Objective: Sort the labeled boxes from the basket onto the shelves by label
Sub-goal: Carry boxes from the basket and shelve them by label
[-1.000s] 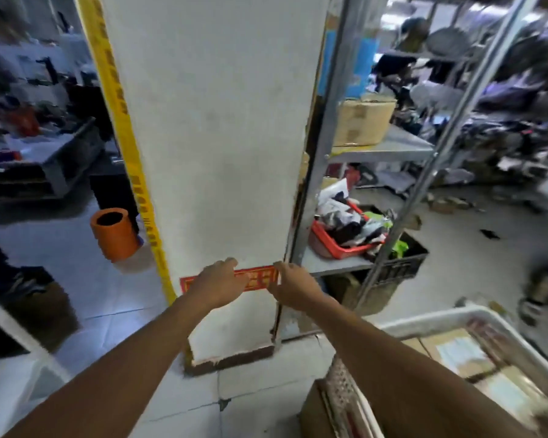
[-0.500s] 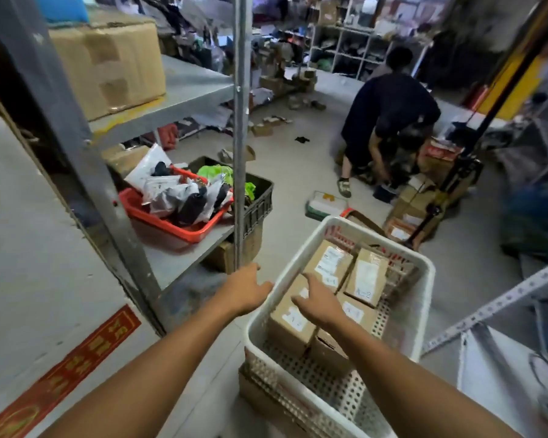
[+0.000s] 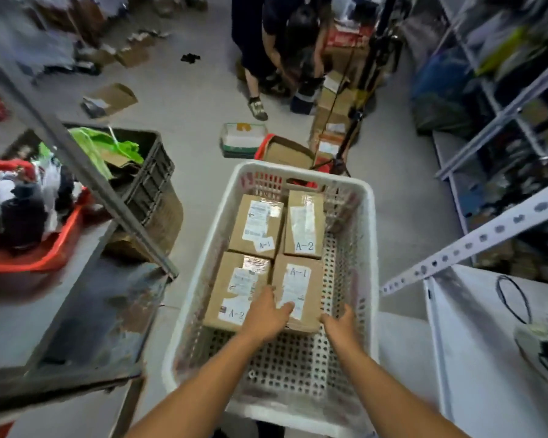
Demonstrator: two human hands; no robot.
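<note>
- Four boxes lie flat in the white basket [image 3: 369,235], packed two by two toward its 12 o'clock end; none is on a shelf yet.
- Labels read A-1 on the far-left box [image 3: 256,225], A-2 on the far-right box [image 3: 304,223], A-2 on the near-left box [image 3: 234,289] and A-1 on the near-right box [image 3: 298,290].
- Left hand [image 3: 266,314] lies on the seam between the two near boxes, fingers laid over the left top edge of the near-right box.
- Right hand [image 3: 342,320] is at that box's right near corner, fingers bent against its side; the blur hides whether the grip is firm, so I judge both hands are just taking hold.
- Step in hand, as I read it: picking the first box, the near A-1, out of the basket.
- Next move calls for squeezing the box from 9 and 3 o'clock, lifting it straight up past its neighbours, then carrying it to the A-1 shelf.
- Metal shelf [image 3: 76,311] sits at 9 o'clock of the basket, with a red tray [image 3: 38,257] of oddments on it; no shelf label shows, so the right level must be checked first.
- Another person [image 3: 276,49] crouches at 12 o'clock, well apart.
</note>
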